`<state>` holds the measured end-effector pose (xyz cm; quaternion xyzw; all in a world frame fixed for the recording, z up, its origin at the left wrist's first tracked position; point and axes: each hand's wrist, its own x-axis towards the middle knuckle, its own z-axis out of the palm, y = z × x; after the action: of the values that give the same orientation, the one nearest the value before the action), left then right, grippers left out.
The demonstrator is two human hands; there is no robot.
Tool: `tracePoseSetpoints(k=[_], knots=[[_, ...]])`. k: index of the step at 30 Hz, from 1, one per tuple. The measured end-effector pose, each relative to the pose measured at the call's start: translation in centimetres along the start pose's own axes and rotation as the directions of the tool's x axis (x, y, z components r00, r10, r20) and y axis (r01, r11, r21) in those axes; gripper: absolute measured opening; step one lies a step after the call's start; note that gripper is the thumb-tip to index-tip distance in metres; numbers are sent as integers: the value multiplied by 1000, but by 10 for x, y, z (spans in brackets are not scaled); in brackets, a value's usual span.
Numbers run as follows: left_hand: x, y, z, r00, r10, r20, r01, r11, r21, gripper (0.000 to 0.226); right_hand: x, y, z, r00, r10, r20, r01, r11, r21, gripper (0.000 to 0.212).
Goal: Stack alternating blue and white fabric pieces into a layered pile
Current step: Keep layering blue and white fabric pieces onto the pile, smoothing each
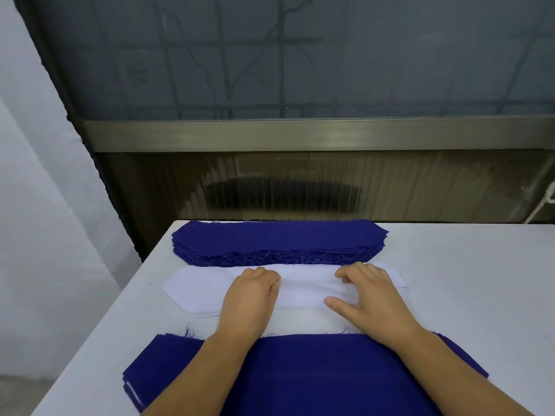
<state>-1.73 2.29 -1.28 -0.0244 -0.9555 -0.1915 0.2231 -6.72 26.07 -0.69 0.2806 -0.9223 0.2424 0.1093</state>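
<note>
Matt blue cloth stack has frayed edges

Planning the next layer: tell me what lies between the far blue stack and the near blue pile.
In the head view, white fabric pieces, with the left hand and right hand on them.

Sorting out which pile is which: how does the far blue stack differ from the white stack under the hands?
The far blue stack is dark blue with frayed, thready edges; the white stack is pale with clean edges. The blue one lies untouched at the table's back edge; the white one has the left hand and right hand on it. Both are long with angled ends.
</note>
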Motion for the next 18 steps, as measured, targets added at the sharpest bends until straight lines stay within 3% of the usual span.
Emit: tracePoseSetpoints(k=[5, 11, 18], knots=[[-1, 1, 0, 1000, 3, -12, -3, 1000, -11, 21, 1, -1, 0, 998, -39, -47, 37, 998, -41, 6], [-5, -15, -19, 996, -86, -17, 87, 990, 113, 30, 2, 3, -7, 998, 37, -42, -39, 999, -27, 10], [-41, -41, -82, 993, -113, -37, 119, 958, 262, 23, -48, 1, -44, 983, -137, -124, 123, 986, -110, 7]])
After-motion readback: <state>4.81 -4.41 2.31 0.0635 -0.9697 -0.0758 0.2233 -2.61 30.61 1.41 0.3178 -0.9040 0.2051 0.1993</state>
